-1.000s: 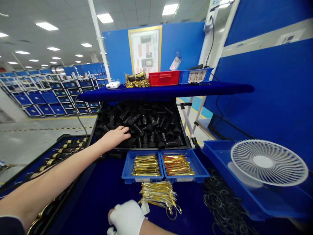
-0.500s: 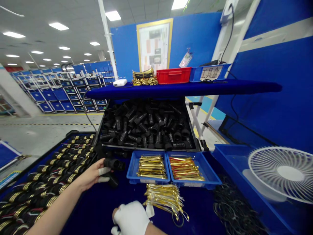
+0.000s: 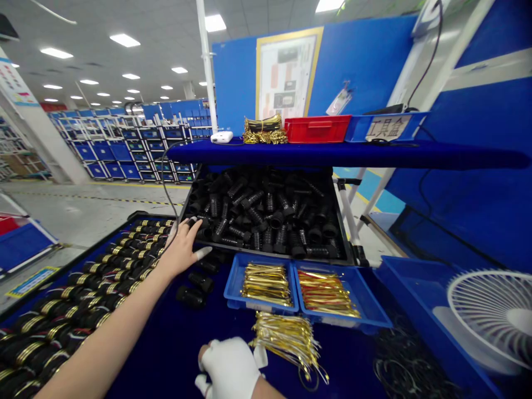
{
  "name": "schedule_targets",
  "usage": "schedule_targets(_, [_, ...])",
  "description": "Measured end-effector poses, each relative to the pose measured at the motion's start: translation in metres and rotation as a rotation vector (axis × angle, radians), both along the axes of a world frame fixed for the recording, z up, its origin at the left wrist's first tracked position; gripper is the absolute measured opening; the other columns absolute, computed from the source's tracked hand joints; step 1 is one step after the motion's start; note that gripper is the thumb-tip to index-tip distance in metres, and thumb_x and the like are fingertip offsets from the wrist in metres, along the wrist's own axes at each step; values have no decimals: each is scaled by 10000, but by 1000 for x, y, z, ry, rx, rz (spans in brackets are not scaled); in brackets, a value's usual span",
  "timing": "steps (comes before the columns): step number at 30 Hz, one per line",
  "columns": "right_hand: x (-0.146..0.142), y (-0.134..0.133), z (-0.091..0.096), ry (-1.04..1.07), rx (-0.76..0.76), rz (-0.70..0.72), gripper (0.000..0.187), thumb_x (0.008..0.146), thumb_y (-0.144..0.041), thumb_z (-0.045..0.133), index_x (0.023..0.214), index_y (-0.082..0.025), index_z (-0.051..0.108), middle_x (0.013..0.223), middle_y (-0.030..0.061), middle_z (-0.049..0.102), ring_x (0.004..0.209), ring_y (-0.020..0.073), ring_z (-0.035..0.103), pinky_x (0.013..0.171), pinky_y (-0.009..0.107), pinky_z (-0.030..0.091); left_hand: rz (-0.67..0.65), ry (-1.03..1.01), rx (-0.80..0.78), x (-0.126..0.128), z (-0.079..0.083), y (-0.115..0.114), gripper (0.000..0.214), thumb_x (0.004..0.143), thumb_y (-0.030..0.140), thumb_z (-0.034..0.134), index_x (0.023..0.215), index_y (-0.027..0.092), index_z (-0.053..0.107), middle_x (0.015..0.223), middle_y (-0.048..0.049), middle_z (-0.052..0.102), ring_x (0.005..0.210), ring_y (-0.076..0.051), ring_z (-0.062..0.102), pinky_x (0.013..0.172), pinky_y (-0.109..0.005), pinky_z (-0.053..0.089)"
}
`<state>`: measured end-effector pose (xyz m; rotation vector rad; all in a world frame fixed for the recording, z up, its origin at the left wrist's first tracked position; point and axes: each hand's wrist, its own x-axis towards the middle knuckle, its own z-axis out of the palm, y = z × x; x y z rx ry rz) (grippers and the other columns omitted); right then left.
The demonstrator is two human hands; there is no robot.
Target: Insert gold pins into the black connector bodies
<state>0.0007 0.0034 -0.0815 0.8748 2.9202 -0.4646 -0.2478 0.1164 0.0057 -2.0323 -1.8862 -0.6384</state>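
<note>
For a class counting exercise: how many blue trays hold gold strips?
2. The left tray and the right tray sit side by side in front of the bin of black parts; none looks hidden.

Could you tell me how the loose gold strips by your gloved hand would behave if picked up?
Probably floppy: the thin gold strips curl and droop at their ends. They look light; lying fanned out beside the white-gloved right hand, they may slip apart.
</note>
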Motion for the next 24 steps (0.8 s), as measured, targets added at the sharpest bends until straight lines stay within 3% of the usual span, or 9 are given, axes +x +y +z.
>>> schedule_targets(4, [0, 0, 0, 2, -9, -17, 311, 776, -476, 645, 993, -253, 648, 924, 52, 747, 733, 297, 739, 631, 389, 585, -17, 7, -136, -15, 17, 39, 885, 723, 656, 734, 1440, 193, 501, 1211, -194, 604, 1170, -424, 584, 1020, -578, 412])
schedule_targets(8, [0, -1, -4, 20, 15, -32, 293, 768, -467, 643, 973, -258, 652, 913, 48, 748, 727, 311, 740, 644, 414, 588, -114, -29, -151, -14, 13, 49, 761, 683, 634, 764, 1294, 220, 578, 1173, -121, 664, 1095, -348, 640, 1034, -530, 426])
schedule_targets(12, [-1, 0, -8, 34, 14, -25, 311, 767, -471, 651, 981, -247, 660, 907, 57, 751, 729, 307, 744, 654, 405, 592, -142, -114, 1, 4, -2, 29, 705, 824, 514, 676, 1401, 191, 432, 1330, -157, 574, 1255, -314, 555, 1077, -477, 425])
schedule_targets(15, [-2, 1, -7, 17, -16, 6, 313, 775, -463, 646, 1011, -257, 664, 932, 55, 756, 740, 317, 748, 640, 414, 595, -117, -164, 103, 14, -19, 4, 580, 928, 451, 554, 1418, 189, 390, 1380, -178, 519, 1353, -314, 470, 1131, -499, 382])
schedule_targets(17, [-2, 2, -3, 2, -31, -3, 322, 774, -450, 645, 1032, -259, 668, 942, 60, 757, 745, 323, 748, 638, 422, 595, -115, -155, 89, 17, -34, -14, 553, 915, 456, 588, 1387, 202, 452, 1358, -170, 539, 1356, -340, 465, 1139, -525, 373])
schedule_targets(21, [1, 5, 4, 25, -73, -29, 306, 764, -439, 660, 1009, -258, 697, 951, 71, 760, 784, 323, 749, 691, 425, 592, -108, -109, -30, 19, -66, -47, 489, 918, 418, 608, 1370, 239, 549, 1220, -151, 609, 1219, -358, 574, 1027, -532, 484])
schedule_targets(24, [5, 8, 2, 101, -105, -60, 219, 772, -420, 662, 934, -286, 723, 936, 43, 762, 818, 296, 747, 725, 388, 581, -95, -121, -28, 20, -75, -62, 458, 955, 374, 562, 1391, 240, 515, 1254, -153, 599, 1254, -342, 553, 1037, -519, 486])
